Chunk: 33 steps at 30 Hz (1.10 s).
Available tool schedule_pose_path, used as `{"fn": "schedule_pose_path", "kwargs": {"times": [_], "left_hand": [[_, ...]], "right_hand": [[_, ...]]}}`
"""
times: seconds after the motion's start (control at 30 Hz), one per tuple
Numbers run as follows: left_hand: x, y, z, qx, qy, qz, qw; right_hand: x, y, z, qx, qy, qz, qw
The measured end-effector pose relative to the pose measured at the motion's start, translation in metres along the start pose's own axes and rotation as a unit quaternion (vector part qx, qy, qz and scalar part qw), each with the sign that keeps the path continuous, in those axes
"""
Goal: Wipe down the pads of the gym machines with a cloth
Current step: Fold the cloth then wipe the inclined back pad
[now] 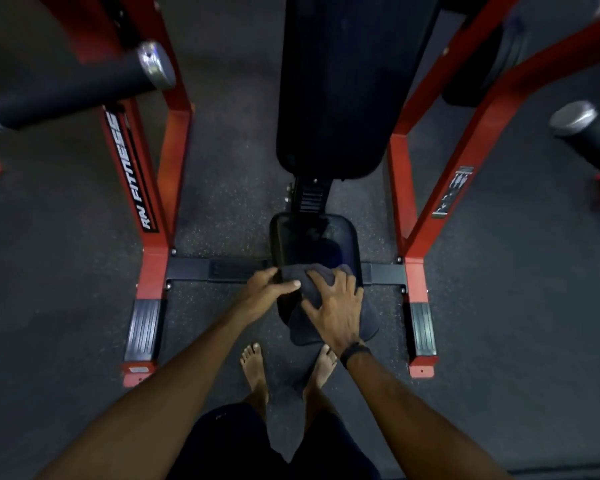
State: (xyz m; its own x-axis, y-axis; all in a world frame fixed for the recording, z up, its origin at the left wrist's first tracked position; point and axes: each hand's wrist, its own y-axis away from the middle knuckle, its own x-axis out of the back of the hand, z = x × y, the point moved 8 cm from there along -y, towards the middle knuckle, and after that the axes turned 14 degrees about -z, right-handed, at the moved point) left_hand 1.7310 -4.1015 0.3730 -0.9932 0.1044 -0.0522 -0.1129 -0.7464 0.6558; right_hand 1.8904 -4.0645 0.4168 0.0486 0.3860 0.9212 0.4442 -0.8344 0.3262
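Now, red frame post (pixel 174 161) at left. Left hand (pixel 264 292) grips seat pad (pixel 312 240) edge, thumb on dark cloth (pixel 309 289). Right hand (pixel 336 306) spread flat, pressing cloth onto pad's near end. Back pad (pixel 343 81) beyond. Bare feet (pixel 255 368) on floor (pixel 499 306).

Cloth (pixel 312 285): dark grey-blue, bunched in folds on near end of seat pad (pixel 312 242), loose part draped over pad's front edge, hanging toward floor.

Seat pad: black, glossy, rounded rectangle, roughly level, low between red frame uprights; far half bare, faint sheen on surface, near half covered by cloth.

Back pad (pixel 343 84): long, black, rounded lower end, runs up out of frame just beyond seat pad, separated from it by short black bracket; bare.
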Motion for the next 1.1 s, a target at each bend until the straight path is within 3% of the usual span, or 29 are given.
{"fn": "schedule_pose_path", "kwargs": {"times": [0.1, 0.3, 0.5, 0.67, 0.87, 1.0, 1.1], "left_hand": [[-0.015, -0.003, 0.042, -0.026, 0.008, -0.014, 1.000], [-0.079, -0.003, 0.142, -0.134, -0.106, -0.067, 0.983], [-0.192, 0.001, 0.215, -0.219, -0.256, -0.143, 0.931], [-0.297, 0.024, 0.260, -0.318, -0.302, -0.208, 0.874], [-0.417, 0.035, 0.294, -0.377, -0.304, -0.270, 0.832], [-0.513, 0.043, 0.310, -0.406, -0.325, -0.287, 0.805], [-0.581, 0.047, 0.324, -0.435, -0.343, -0.298, 0.778]], "right_hand": [[0.033, 0.004, 0.013, -0.015, -0.021, 0.039, 0.999], [0.092, 0.036, 0.056, -0.044, -0.086, 0.129, 0.987], [0.138, 0.101, 0.133, -0.097, -0.204, 0.243, 0.943], [0.168, 0.169, 0.212, -0.130, -0.266, 0.250, 0.922], [0.198, 0.262, 0.312, -0.180, -0.216, 0.241, 0.929], [0.212, 0.334, 0.399, -0.222, -0.090, 0.220, 0.946], [0.215, 0.386, 0.461, -0.262, -0.056, 0.208, 0.941]]}}
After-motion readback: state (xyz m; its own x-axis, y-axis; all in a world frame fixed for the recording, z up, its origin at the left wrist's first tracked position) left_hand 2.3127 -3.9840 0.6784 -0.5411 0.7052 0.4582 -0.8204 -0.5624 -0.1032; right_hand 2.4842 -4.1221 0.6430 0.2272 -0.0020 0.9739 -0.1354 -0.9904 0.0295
